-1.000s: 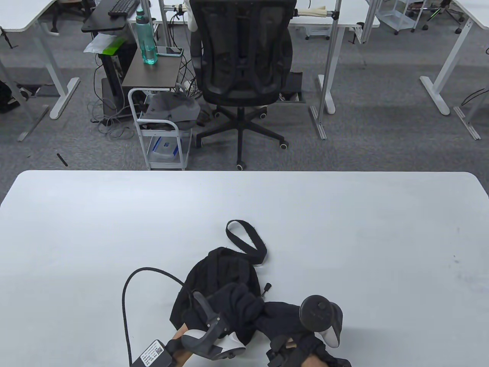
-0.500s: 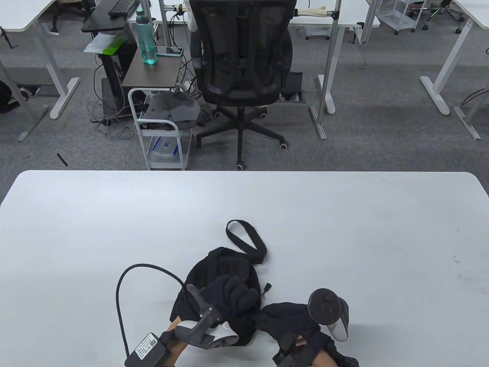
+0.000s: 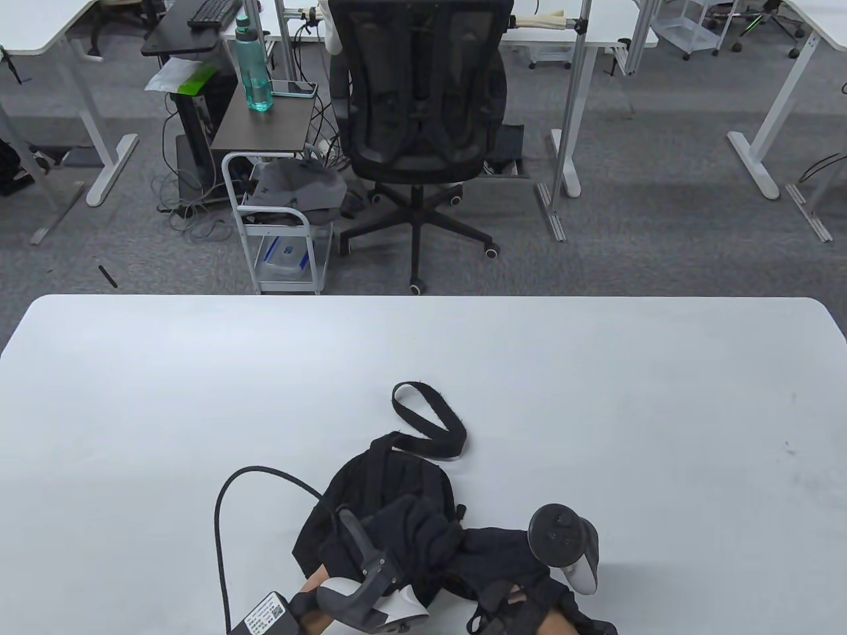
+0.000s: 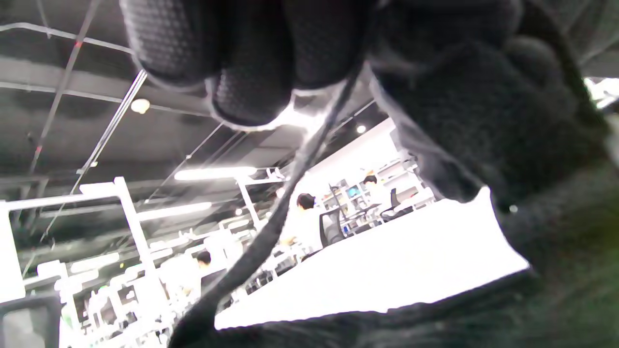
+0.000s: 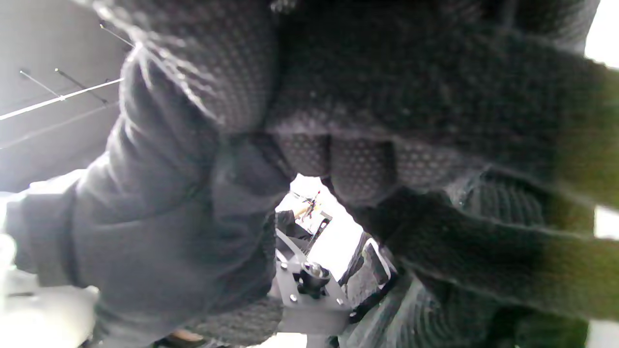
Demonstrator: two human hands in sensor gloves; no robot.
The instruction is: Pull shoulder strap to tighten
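Shoulder strap [image 3: 429, 423] is lying looped on the white counter [image 3: 132, 397], trailing from the far end of a small black backpack [image 3: 390, 489] near the front edge. Left hand [image 3: 407, 532] is resting on the backpack; its wrist view shows fingers [image 4: 251, 63] curling around a thin cord [image 4: 271, 227]. Right hand [image 3: 503, 562] is bunching black fabric, fingers [image 5: 362, 159] closing on it. Beyond the counter, an office chair [image 3: 423, 126] is standing on grey carpet.
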